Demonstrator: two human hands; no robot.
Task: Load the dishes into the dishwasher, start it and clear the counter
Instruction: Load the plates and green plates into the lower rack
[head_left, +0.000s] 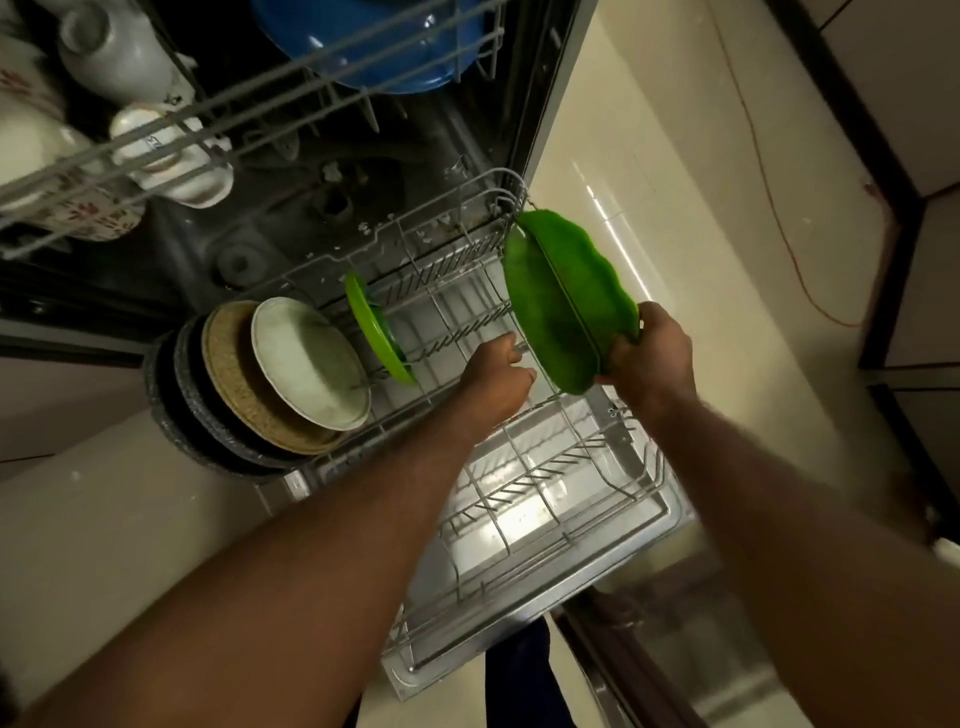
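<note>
1. Dishwasher (291, 208), door let down flat and the dark tub open behind it. Pale floor tiles (701, 182) run along its right side, with an orange cord (779, 218) trailing across them.
2. Lower rack (644, 488), grey wire, drawn out over the door. The near half and the right half hold nothing, so most of the tine rows stand free.
3. Upper rack (249, 119), overhanging the far left part of the tub.
4. Blue bowl (374, 47), in the upper rack at its far right corner.
5. Dark speckled plates (176, 405), on edge and leaning at the left edge of the lower rack, overhanging its rim. A tan plate (234, 374) rests against them, and a white plate (311, 364) against that.
6. Leaf-shaped green plate (561, 306), held tilted on edge above the right edge of the lower rack. Its far tip is near the rack's far right corner.
7. White mugs (171, 161), in the upper rack at the left.
8. Small green plate (376, 332), upright between tines, just right of the white plate with a gap between.
9. Right hand (654, 358), fingers and thumb clamped on the near end of the leaf-shaped green plate.
10. Left hand (493, 374), lowered among the mid-rack tines, fingers bent; I cannot tell whether they close on a wire.
</note>
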